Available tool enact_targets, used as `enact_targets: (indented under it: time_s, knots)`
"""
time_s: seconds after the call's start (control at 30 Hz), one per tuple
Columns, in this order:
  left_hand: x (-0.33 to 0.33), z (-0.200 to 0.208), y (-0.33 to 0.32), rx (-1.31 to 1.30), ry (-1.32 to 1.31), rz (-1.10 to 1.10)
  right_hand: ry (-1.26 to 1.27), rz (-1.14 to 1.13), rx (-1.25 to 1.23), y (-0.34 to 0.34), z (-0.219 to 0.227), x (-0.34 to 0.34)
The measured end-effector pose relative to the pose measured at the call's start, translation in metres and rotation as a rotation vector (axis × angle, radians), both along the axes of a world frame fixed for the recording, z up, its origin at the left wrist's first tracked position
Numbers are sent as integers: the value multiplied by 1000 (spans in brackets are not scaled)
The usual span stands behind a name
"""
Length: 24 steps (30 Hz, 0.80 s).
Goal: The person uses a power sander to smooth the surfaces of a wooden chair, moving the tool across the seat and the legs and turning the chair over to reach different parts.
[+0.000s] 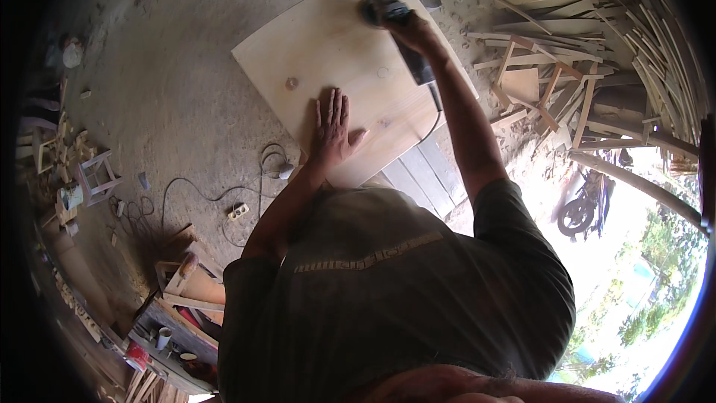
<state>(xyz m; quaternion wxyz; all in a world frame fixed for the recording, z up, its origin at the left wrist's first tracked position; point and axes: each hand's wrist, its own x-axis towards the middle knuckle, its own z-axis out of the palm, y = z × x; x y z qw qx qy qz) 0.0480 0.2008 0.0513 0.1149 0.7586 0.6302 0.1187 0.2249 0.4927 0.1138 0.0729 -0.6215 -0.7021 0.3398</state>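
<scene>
A broad pale wooden panel [328, 45] with knots lies in front of me. My left hand [335, 133] rests flat on its near part, fingers stretched out and thumb spread, holding nothing. At the panel's far right, my right hand [418, 33] is wrapped round a dark corded power sander [384, 9], shaped like an angle grinder. The sander's round head sits over the panel's surface; its underside is hidden. From the rear of its long body a cable [438, 104] curves back toward me across the panel's right edge.
Cable loops and a socket block [238, 211] lie on the dusty floor at left. A small wooden stool frame [97, 177] stands farther left. Wood strips [671, 52] and frames [514, 75] pile up at right. Grey boards [421, 175] show beneath the panel; a motorcycle wheel [576, 216] is outside.
</scene>
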Motion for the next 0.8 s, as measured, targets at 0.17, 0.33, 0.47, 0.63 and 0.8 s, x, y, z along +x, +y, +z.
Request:
enact_targets:
  time_s: [0.17,0.33,0.47,0.63,0.8]
  knots:
    - [3,2,1,-8,10,-19,30,-180,109,45,-11,63]
    - [2,2,2,-18,41,-27,-69,-34,4,1,-14,-19]
    - [4,2,4,-73,61,-28,-89,322,-136,-91,21,-111]
    - [5,-1,3,-178,104,-46,-47,451,-127,-107,17,-124]
    - [6,7,5,-66,78,-21,-144,140,-93,-17,13,-68]
